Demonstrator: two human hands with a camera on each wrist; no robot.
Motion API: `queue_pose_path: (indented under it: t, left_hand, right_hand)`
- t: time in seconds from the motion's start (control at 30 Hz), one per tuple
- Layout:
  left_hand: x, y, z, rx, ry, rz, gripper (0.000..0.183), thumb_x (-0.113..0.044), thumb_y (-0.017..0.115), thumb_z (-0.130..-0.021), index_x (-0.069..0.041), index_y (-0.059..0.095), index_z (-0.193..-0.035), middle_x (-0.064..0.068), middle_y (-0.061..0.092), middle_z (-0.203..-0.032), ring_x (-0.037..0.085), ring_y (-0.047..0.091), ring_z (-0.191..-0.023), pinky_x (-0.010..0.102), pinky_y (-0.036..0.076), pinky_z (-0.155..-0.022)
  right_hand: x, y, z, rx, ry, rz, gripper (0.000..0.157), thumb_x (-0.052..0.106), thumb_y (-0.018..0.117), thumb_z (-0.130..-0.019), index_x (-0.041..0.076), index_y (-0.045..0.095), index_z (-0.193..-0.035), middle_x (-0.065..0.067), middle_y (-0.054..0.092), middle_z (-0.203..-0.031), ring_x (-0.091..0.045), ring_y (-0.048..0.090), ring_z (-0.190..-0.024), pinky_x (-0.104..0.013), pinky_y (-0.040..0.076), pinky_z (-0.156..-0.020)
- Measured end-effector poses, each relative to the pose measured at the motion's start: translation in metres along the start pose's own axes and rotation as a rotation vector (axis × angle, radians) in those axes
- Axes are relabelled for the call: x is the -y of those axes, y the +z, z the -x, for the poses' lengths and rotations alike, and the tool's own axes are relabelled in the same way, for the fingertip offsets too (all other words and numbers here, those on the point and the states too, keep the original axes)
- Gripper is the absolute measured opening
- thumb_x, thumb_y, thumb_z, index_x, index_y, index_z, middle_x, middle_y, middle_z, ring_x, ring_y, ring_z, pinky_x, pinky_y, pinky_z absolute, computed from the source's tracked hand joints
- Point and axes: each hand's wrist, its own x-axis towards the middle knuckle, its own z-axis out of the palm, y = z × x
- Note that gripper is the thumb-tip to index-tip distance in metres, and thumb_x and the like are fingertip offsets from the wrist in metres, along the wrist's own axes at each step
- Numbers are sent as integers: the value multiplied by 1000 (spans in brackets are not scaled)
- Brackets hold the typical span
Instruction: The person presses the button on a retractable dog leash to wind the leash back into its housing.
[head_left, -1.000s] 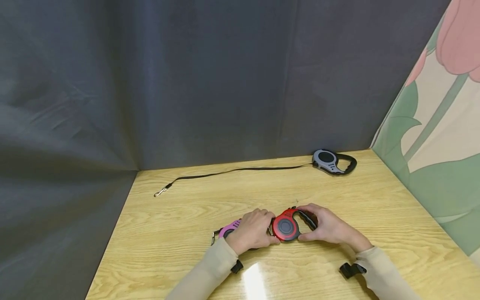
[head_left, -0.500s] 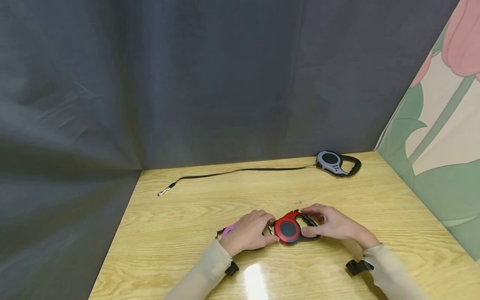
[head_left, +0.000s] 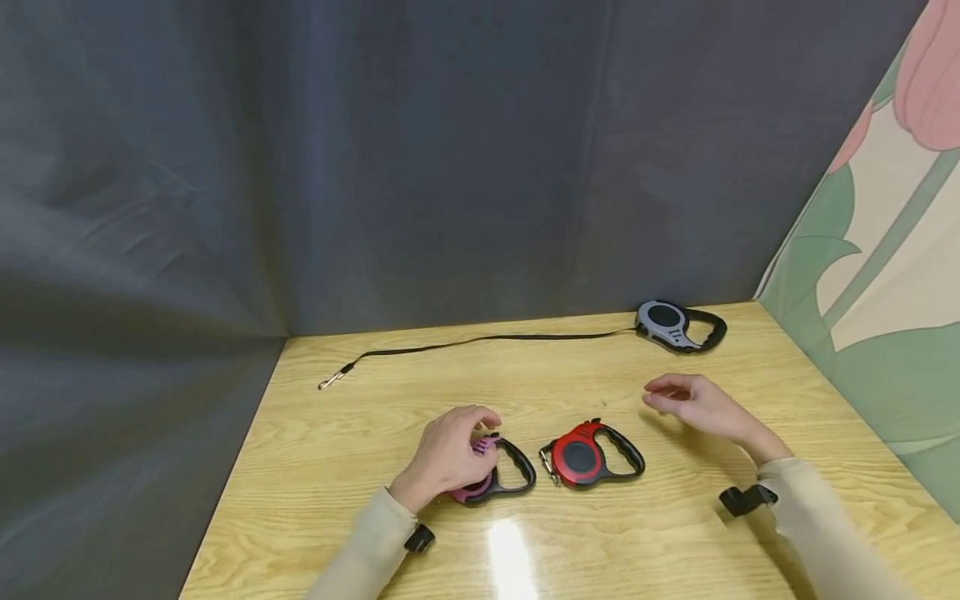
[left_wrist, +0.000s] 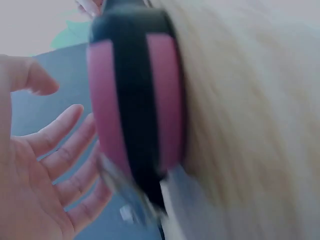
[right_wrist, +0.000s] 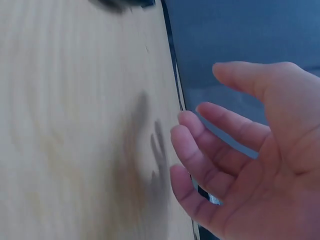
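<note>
On the wooden table lies a red retractable dog leash with a black loop handle to its right and a metal clip at its left. Left of it is a pink retractable leash, partly hidden behind my left hand. In the left wrist view the pink leash stands close beside the loosely bent fingers, and thumb and fingertips are apart. My right hand hovers to the right of the red leash, holding nothing. The right wrist view shows that hand with relaxed, spread fingers.
A grey retractable leash lies at the back right of the table. Its black cord runs left to a metal clip. Dark curtain stands behind and at left; a floral panel is at right.
My right hand has let go of the red leash's handle and moved up and right. My left hand has shifted left off the red leash's clip end, uncovering the pink leash's handle.
</note>
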Motion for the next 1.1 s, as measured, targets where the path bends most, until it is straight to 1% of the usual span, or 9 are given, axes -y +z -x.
queue_pose_path:
  t: [0.13,0.33,0.5,0.6,0.67,0.73,0.8,0.93,1.1]
  left_hand:
    - [13,-7,9,-37,-29,0,39,-21,68,-81,-21,75,-120,-8,77,-112,13,72,-99,35,54,-78]
    - [25,-16,17,-60,-112,0,24,-27,74,-94,-22,77,-116,-8,78,-110,12,70,-98,36,54,-80]
    - [35,-22,25,-70,-148,-9,19,-27,76,-95,-21,77,-114,-8,78,-106,12,69,-95,35,53,-79]
    - [43,-26,32,-81,-173,-1,19,-27,76,-96,-21,78,-114,-8,78,-106,11,69,-95,35,53,-80]
    - [48,-30,34,-94,-184,0,19,-27,76,-96,-20,78,-114,-8,78,-107,11,69,-94,35,53,-80]
    - [53,-35,35,-114,-196,-8,19,-26,76,-96,-19,79,-114,-7,78,-107,12,70,-94,35,54,-78]
    - [59,-41,36,-131,-214,-23,20,-26,76,-96,-19,79,-114,-6,79,-107,13,71,-94,36,54,-77]
    - [74,-54,36,-166,-264,-30,21,-26,76,-97,-17,79,-116,-2,79,-109,18,73,-95,39,55,-75]
    - [99,-67,36,-180,-347,6,26,-28,73,-100,-15,77,-122,1,79,-115,23,75,-101,43,57,-78]
  right_hand:
    - [-7,-17,-10,-29,62,-24,46,33,64,-107,-4,67,-134,-17,77,-117,-13,71,-93,-27,55,-75]
    - [-14,-37,-26,-151,112,-54,52,36,59,-109,-8,66,-135,-20,77,-117,-5,71,-85,-24,55,-73]
    - [-21,-46,-35,-270,165,-62,54,40,60,-108,-9,67,-130,-5,79,-101,-4,69,-79,-21,52,-70]
    - [-27,-49,-37,-307,199,-77,54,40,61,-107,-9,67,-129,8,75,-93,-3,67,-78,-21,52,-70]
    - [-31,-53,-38,-325,216,-62,53,41,61,-106,-7,67,-129,11,72,-91,-1,64,-78,-22,50,-71]
    - [-33,-55,-39,-342,226,-32,53,42,61,-106,-5,69,-128,7,74,-93,0,61,-80,-23,48,-73]
    - [-34,-57,-40,-358,232,4,52,44,61,-106,-3,70,-126,-4,77,-98,-3,59,-83,-25,46,-76]
    - [-35,-60,-41,-375,220,67,51,44,60,-106,-3,72,-122,-21,76,-111,-18,61,-92,-31,44,-77]
    - [-40,-62,-44,-387,221,104,50,43,58,-106,-4,72,-120,-23,74,-111,-31,64,-98,-34,44,-78]
